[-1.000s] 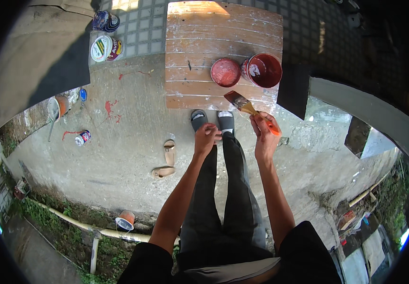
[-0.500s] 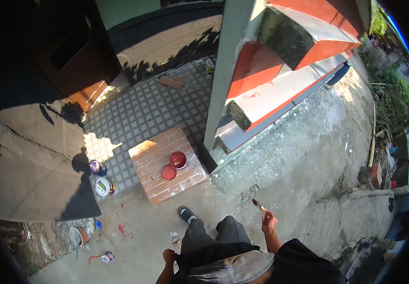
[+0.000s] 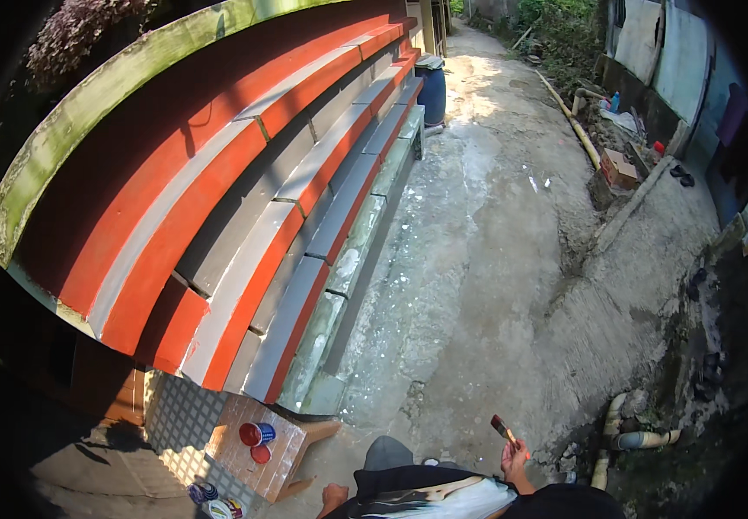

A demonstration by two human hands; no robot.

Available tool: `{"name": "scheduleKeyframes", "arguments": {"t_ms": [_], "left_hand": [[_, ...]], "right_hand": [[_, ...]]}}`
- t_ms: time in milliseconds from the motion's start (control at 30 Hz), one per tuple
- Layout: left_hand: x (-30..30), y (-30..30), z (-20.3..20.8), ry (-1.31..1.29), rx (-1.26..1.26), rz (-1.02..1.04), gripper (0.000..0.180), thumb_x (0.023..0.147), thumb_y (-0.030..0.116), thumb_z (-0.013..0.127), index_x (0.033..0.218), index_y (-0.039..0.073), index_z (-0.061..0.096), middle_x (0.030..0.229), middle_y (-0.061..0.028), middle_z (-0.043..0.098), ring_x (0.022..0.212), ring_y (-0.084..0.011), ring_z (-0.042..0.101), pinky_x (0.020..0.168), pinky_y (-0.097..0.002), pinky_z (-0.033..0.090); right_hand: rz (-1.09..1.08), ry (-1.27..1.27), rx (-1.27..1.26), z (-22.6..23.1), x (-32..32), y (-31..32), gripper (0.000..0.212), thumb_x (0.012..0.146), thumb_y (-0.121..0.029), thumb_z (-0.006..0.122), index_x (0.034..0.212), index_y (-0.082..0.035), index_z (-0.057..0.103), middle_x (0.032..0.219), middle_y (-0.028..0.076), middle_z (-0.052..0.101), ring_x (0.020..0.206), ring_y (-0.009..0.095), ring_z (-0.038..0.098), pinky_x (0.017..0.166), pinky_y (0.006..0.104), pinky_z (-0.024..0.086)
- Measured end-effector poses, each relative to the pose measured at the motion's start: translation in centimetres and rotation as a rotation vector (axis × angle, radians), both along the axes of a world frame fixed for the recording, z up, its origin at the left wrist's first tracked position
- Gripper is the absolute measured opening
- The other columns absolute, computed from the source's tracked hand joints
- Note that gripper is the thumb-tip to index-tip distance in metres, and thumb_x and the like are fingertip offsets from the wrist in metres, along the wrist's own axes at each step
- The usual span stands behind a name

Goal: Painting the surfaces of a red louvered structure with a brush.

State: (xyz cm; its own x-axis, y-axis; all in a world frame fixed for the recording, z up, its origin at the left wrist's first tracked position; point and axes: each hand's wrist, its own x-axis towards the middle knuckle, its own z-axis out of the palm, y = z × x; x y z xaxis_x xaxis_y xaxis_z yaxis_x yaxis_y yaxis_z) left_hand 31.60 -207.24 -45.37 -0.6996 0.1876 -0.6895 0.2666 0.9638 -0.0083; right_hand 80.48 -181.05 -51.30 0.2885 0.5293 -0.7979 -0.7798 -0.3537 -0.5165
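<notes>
The left of the scene is filled by a tiered structure (image 3: 210,197), its faces coated in red and its upper surfaces mostly in grey, and alongside it a stretch of concrete ground (image 3: 495,285) is seen running from near to far. A slatted wooden table (image 3: 286,456) is set at the near left, and a blue barrel (image 3: 432,97) is seen at the structure's far end. On the tabletop, a blue-sided bucket (image 3: 268,430) is placed, red inside, with a smaller round red container (image 3: 260,454) just on its near side. At the near right, a paintbrush (image 3: 503,427) is pinched in the fingers of the right hand (image 3: 515,457), its dark red bristles pointed far and left. The left hand (image 3: 332,496) is held near the table, fingers curled; whether anything is gripped cannot be told.
</notes>
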Motion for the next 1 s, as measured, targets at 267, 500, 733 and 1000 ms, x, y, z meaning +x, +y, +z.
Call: {"name": "scheduleKeyframes", "arguments": {"t_ms": [267,500,733,1000], "left_hand": [[-2.7,17.5,-1.1,-0.191,0.013,-0.263,0.046,0.079,0.038,0.071,0.1,-0.002,0.075,0.111,-0.0265,0.071,0.107,-0.0384,0.07,0.092,-0.0459,0.056],[-4.8,48.4,-3.4,-0.36,0.024,-0.953,0.017,0.079,0.024,0.074,0.085,0.01,0.081,0.085,-0.0134,0.077,0.086,-0.0296,0.076,0.078,-0.0415,0.06],[0.6,88.4,10.0,-0.28,0.646,-0.613,0.039,0.091,0.032,0.052,0.08,0.002,0.074,0.073,-0.0183,0.073,0.076,-0.0333,0.075,0.082,-0.0441,0.057],[-1.9,102.1,10.2,-0.334,0.663,-0.378,0.037,0.092,0.034,0.056,0.078,0.006,0.075,0.068,-0.0112,0.073,0.068,-0.025,0.074,0.074,-0.0402,0.058]], "right_hand": [[-0.303,0.023,-0.064,3.2,3.6,9.4,0.025,0.081,-0.03,0.078,0.099,-0.015,0.068,0.089,-0.001,0.068,0.084,0.015,0.068,0.076,0.026,0.059],[-0.331,-0.022,0.003,8.0,7.1,22.6,0.018,0.086,-0.033,0.073,0.098,-0.019,0.068,0.09,-0.003,0.069,0.088,0.013,0.068,0.076,0.0258,0.058],[-0.374,-0.066,0.001,10.7,6.9,38.9,0.027,0.088,-0.04,0.071,0.105,-0.02,0.067,0.092,-0.004,0.068,0.09,0.011,0.067,0.081,0.0261,0.056],[-0.309,-0.036,-0.009,6.9,3.7,62.1,0.03,0.081,-0.038,0.077,0.104,-0.021,0.067,0.094,-0.001,0.067,0.09,0.013,0.067,0.08,0.0259,0.056]]}}
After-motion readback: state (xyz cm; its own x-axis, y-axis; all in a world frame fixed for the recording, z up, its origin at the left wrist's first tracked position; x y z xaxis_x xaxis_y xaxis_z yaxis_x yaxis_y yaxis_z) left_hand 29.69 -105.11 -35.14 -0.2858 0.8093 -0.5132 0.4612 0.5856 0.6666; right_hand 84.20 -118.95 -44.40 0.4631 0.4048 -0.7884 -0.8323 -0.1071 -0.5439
